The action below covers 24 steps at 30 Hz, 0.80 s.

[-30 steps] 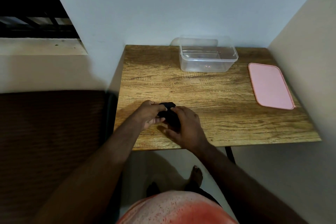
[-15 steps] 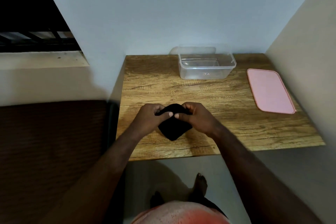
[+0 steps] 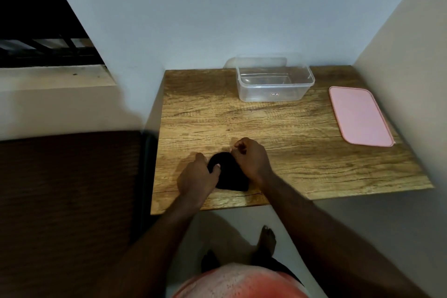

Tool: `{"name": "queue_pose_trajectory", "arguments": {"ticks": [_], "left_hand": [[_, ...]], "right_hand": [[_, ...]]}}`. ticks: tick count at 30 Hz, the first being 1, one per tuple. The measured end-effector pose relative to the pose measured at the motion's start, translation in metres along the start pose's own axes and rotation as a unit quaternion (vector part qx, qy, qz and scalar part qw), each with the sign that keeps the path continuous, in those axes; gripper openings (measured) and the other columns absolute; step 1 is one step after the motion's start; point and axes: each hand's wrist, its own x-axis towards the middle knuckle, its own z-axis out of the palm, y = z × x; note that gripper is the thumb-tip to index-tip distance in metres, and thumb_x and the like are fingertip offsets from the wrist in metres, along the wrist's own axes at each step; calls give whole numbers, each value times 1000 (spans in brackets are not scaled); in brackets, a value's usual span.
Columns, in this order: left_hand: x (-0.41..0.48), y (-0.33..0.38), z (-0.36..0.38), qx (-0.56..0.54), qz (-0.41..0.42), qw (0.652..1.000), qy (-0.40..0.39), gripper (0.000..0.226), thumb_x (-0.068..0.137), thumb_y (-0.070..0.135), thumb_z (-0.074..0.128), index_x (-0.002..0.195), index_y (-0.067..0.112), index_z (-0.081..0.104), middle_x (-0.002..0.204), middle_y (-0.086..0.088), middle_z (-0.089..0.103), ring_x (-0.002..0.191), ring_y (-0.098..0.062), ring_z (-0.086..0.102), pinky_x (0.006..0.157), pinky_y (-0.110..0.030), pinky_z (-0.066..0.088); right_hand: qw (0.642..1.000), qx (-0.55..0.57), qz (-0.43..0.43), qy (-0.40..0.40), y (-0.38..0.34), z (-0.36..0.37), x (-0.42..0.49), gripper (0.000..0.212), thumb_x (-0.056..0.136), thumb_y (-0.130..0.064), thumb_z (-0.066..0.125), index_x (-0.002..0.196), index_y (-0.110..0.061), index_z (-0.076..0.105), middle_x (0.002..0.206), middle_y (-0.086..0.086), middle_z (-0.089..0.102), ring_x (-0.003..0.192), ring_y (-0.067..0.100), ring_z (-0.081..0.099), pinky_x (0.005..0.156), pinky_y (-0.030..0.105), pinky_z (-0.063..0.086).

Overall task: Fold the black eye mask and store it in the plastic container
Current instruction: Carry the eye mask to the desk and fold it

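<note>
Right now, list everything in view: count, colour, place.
table: one, wood-grain brown, in the corner against the walls
plastic container: one, clear, empty, open, far edge of table
lid: one, pink, flat on table's right side
eye mask: one, black, near edge, between the hands
left hand: thumb and fingers on the mask's left edge
right hand: fingers curled at the mask's far right edge
bare foot: one, on floor below table

Looks like a home room corner: small wood-grain table [image 3: 290, 128] pushed against plain painted walls [image 3: 217, 19], window ledge [image 3: 53, 77] at left, bare foot [image 3: 266, 239] on pale floor. Dark brown surface [image 3: 67, 189] beside it, possibly a bed; too dim to tell.
</note>
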Motion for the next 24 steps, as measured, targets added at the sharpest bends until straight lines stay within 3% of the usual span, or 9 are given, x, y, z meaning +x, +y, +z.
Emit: {"name": "queue_pose_trajectory", "arguments": {"ticks": [3,5,8,11,16,18,21,24], "left_hand": [[0,-9,1,39,49,997,35,53,89,52,51,130,20,41,103,-8,67,93,-31,65,70,-36,50],[2,-19,5,42,105,993,33,50,93,49,46,137,26,39,114,-7,65,100,-28,63,76,-37,51],[5,-24,13,69,146,987,25,44,97,46,39,139,33,42,124,-3,59,106,-24,60,82,-36,50],[5,-25,15,78,157,983,46,41,98,45,39,134,31,51,118,-3,62,101,-23,62,78,-35,50],[3,-33,19,84,196,970,113,46,94,44,33,124,24,63,95,-2,68,75,-23,65,59,-30,48],[2,-33,19,75,203,968,125,45,94,41,34,121,22,64,94,-3,69,75,-24,66,59,-31,49],[2,-33,18,63,187,972,128,46,93,41,33,119,20,65,101,-3,71,85,-25,67,68,-32,50],[2,-32,19,28,162,980,112,41,92,44,41,114,20,67,101,-2,70,89,-23,66,71,-31,47]], "right_hand": [[990,-30,-122,70,-3,6,-26,32,96,-25,55,123,-9,62,122,8,65,110,21,62,93,29,46],[975,-80,-205,28,-2,18,-46,42,99,-27,45,135,-7,53,138,12,56,129,24,48,109,35,34],[959,-187,-201,-64,13,33,-61,64,101,-46,26,152,-7,25,161,11,24,150,21,12,121,40,4],[943,-252,-193,-104,28,28,-60,77,97,-61,14,156,-11,9,164,6,5,148,13,-10,118,36,-12],[953,-245,-140,-112,39,9,-48,81,94,-63,8,156,-11,5,165,7,4,151,17,-7,118,35,-13],[955,-239,-142,-99,30,6,-47,78,96,-59,11,156,-10,8,165,8,5,151,19,-4,119,37,-10],[939,-248,-212,-105,16,16,-53,72,99,-53,15,156,-9,12,164,10,11,152,22,2,121,41,-5],[939,-245,-211,-118,24,27,-58,68,100,-48,20,155,-9,14,164,10,8,152,20,0,122,46,4]]}}
